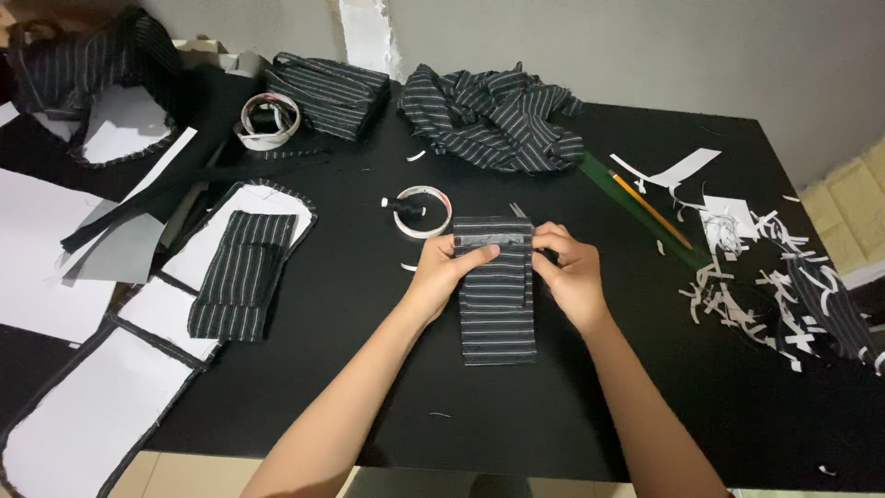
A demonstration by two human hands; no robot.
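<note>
We see our two bare arms come up from the bottom of the frame. Our left hand (442, 274) and right hand (572, 274) wear no sleeves, rings or gloves.

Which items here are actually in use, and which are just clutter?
In use:
- left hand
- right hand
- folded striped fabric piece, pinched at its top edge by both hands

Lying about:
- tape roll
- pencil
- green ruler
- paper scraps
- crumpled striped fabric
- second folded striped piece
</note>
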